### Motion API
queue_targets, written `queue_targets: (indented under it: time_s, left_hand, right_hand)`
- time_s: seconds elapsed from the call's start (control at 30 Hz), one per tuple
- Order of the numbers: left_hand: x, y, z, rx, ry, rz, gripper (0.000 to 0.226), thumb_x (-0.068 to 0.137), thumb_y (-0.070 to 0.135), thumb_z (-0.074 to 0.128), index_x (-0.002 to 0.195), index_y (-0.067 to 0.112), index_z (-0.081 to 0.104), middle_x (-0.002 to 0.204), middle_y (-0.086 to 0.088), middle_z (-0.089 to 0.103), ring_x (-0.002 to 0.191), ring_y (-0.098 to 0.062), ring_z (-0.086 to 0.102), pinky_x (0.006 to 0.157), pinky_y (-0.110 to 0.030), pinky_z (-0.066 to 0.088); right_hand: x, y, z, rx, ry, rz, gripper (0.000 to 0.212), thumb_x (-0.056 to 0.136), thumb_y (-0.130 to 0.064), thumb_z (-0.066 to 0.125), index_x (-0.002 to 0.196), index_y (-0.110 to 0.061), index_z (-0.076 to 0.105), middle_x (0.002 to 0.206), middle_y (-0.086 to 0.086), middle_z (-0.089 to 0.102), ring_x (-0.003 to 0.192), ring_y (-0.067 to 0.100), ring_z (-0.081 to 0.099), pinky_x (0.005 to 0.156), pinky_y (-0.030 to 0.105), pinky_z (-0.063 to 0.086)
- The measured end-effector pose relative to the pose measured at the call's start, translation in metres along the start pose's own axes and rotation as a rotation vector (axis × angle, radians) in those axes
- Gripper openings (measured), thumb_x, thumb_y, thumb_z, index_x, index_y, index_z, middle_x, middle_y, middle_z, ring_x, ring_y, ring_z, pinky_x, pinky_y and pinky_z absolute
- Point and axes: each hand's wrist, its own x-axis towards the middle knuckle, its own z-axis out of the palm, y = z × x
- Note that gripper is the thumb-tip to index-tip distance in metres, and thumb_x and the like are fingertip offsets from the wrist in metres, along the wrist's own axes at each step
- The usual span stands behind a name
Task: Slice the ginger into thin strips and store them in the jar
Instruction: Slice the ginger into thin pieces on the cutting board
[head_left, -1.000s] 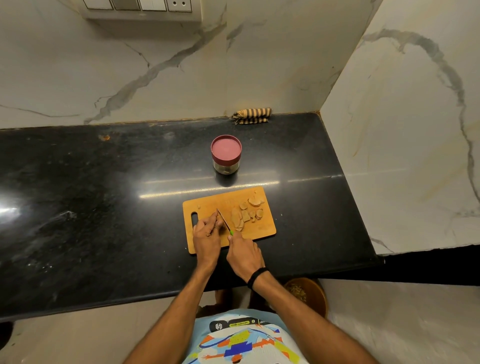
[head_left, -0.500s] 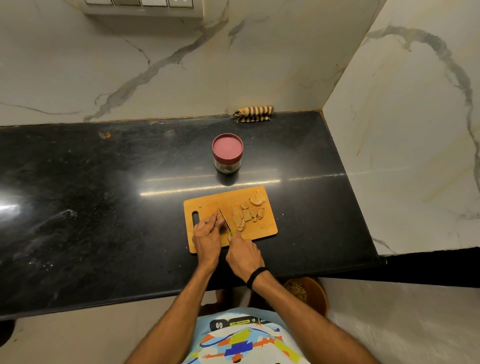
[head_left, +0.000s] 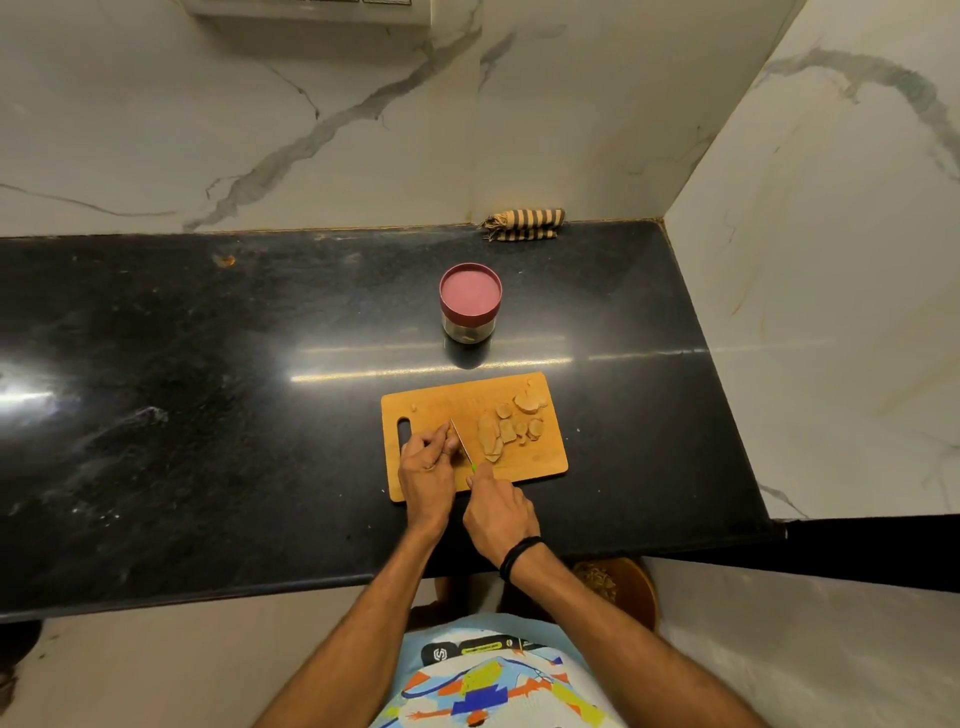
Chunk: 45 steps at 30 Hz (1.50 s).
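Right hand (head_left: 498, 512) wraps the knife (head_left: 461, 440) handle, blade beside the left hand (head_left: 426, 467), whose curled fingers pin a ginger piece (head_left: 459, 448) on the cutting board (head_left: 545, 465); ginger slices (head_left: 506, 428) lie rightward, lidded jar (head_left: 470, 301) beyond, open counter (head_left: 208, 415) leftward

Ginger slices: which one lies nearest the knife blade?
The long slice, leftmost of the cut pieces, lies just right of the blade; the other slices lie farther right.

Maroon-lidded jar (head_left: 470, 301), orange cutting board (head_left: 431, 402), black countertop (head_left: 208, 415), brown-striped cloth (head_left: 524, 224).
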Motion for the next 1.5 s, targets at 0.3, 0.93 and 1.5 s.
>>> queue_targets:
  time_s: [0.3,0.93,1.5]
  left_hand:
    - [-0.004,0.005,0.004,-0.032,0.023,-0.006,0.013,0.099,0.014,0.062,0.104,0.02,0.072,0.088,0.002,0.062,0.087,-0.017,0.059,0.075,-0.026,0.054]
    - [-0.003,0.004,0.004,-0.03,0.018,-0.027,0.021,0.097,0.018,0.064,0.114,0.009,0.073,0.095,0.0,0.063,0.097,-0.019,0.062,0.082,-0.016,0.05]
    - [-0.005,0.012,-0.006,-0.046,-0.056,-0.038,0.031,0.095,0.015,0.066,0.125,0.009,0.068,0.1,-0.002,0.065,0.095,-0.012,0.062,0.083,-0.012,0.051]
  right_hand:
    - [0.012,-0.001,0.002,0.067,-0.025,0.028,0.025,0.1,-0.021,0.036,0.123,-0.012,0.044,0.108,0.018,0.064,0.101,0.038,0.061,0.078,0.042,0.046]
    - [-0.015,0.027,0.028,-0.023,-0.014,0.044,0.029,0.107,-0.03,0.024,0.121,-0.013,0.043,0.11,0.016,0.066,0.101,0.036,0.062,0.081,0.044,0.046]
    - [-0.011,0.032,0.008,0.207,-0.051,0.151,0.032,0.105,-0.038,0.03,0.118,-0.017,0.05,0.111,0.016,0.06,0.101,0.036,0.059,0.081,0.043,0.049]
